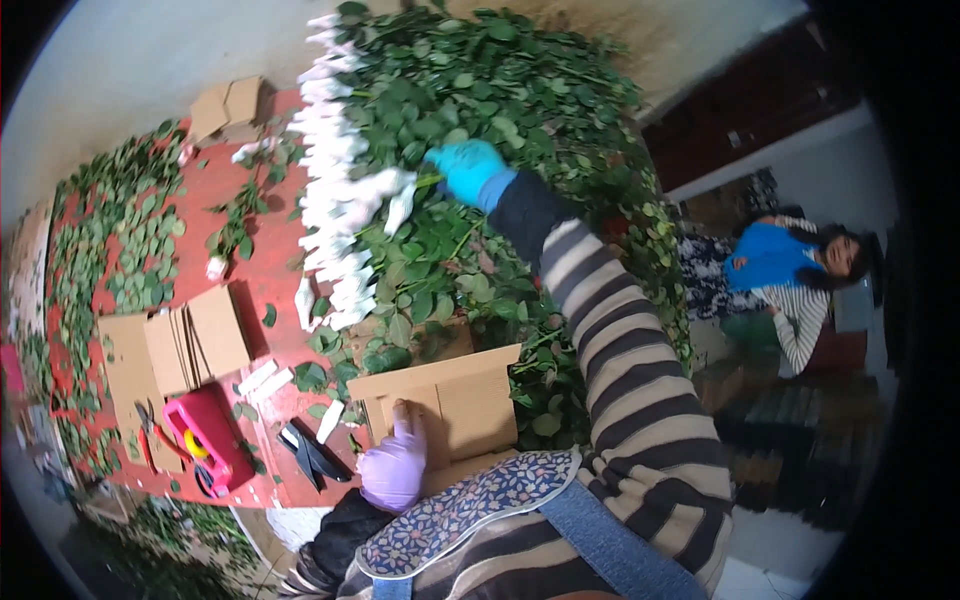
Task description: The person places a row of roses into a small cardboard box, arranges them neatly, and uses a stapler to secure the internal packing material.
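In a light blue glove, my right hand [467,172] reaches over the pile of leafy stems. Its fingers are closed around a green rose stem [428,181], just behind bloom ends wrapped in white sleeves [399,208]. A long row of similar white-wrapped roses [335,150] lies at the left edge of the dense green foliage [500,90]. My left hand [393,468], in a purple glove, rests low on a folded piece of brown cardboard [465,405], fingers stretched out on its surface. I see nothing gripped in it.
The red table [285,440] carries a black stapler-like tool [312,457], white strips [266,380], a pink holder [208,440], red-handled pruners [158,437], cardboard pieces [200,340] and loose leaves [145,245]. A person in a blue vest [770,262] is at the right.
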The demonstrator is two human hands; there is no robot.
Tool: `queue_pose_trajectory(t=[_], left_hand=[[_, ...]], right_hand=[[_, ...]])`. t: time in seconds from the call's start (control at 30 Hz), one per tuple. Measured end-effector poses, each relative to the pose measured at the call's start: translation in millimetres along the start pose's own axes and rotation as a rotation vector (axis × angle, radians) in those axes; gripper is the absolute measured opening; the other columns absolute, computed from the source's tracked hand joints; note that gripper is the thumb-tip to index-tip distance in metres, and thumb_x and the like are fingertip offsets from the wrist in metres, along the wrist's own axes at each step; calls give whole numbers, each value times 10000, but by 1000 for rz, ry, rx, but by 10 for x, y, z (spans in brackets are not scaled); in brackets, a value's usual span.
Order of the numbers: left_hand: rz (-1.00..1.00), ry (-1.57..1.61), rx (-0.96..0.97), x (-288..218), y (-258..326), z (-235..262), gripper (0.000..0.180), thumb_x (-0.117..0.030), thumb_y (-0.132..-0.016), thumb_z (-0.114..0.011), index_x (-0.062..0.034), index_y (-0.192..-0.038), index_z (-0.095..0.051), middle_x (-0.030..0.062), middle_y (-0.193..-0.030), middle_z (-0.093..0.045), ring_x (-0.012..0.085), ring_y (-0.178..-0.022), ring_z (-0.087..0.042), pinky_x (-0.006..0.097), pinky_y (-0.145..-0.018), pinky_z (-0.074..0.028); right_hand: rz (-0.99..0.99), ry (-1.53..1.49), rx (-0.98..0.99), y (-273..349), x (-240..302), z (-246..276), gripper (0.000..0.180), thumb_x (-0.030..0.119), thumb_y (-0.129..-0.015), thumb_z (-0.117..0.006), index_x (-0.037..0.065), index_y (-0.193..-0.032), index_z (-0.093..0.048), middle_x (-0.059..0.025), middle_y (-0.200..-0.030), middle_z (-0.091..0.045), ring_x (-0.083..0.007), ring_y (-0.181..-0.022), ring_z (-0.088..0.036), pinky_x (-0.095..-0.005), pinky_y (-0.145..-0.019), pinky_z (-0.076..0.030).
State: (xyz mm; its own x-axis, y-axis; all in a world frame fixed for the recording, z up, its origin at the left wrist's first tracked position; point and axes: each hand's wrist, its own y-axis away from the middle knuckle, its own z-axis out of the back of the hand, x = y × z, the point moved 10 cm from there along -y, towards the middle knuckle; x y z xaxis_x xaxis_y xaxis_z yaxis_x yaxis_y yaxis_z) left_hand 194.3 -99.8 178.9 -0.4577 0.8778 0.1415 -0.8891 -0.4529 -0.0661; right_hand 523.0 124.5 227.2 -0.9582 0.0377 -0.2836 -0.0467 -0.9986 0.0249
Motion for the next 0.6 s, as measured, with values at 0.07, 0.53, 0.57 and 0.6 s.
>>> queue_pose_trajectory(t=[0.07,0.53,0.57,0.6], left_hand=[[-11,-10,-19,2,-3,3,485,-55,-815,-550,-144,-1288,-610,115,-1372,-580,116,-422,-450,312,-349,-383],[-74,43,22,0,25,-122,522,-72,-812,-533,-96,-1331,-577,153,-1382,-559,112,-431,-454,317,-360,-392],[-64,39,27,13,41,-141,522,-72,-812,-533,-96,-1331,-577,153,-1382,-559,112,-431,-454,317,-360,-392],[-63,0,2,20,56,-127,522,-71,-812,-533,-95,-1332,-577,156,-1382,-560,111,-430,-452,316,-360,-392]], right_hand=[[69,37,-69,348,193,-29,456,212,-788,-678,116,-1217,-557,-105,-889,-633,-300,-819,-647,-418,-697,-500],[170,100,-87,1464,1151,772,396,155,-836,-547,134,-1231,-562,-36,-924,-556,-207,-805,-593,-414,-682,-427],[195,66,-99,1463,1289,948,390,164,-831,-548,139,-1220,-569,-27,-930,-556,-200,-793,-593,-404,-675,-424],[218,54,-158,1494,1405,1162,387,171,-828,-549,139,-1212,-575,-20,-918,-554,-194,-781,-592,-399,-661,-420]])
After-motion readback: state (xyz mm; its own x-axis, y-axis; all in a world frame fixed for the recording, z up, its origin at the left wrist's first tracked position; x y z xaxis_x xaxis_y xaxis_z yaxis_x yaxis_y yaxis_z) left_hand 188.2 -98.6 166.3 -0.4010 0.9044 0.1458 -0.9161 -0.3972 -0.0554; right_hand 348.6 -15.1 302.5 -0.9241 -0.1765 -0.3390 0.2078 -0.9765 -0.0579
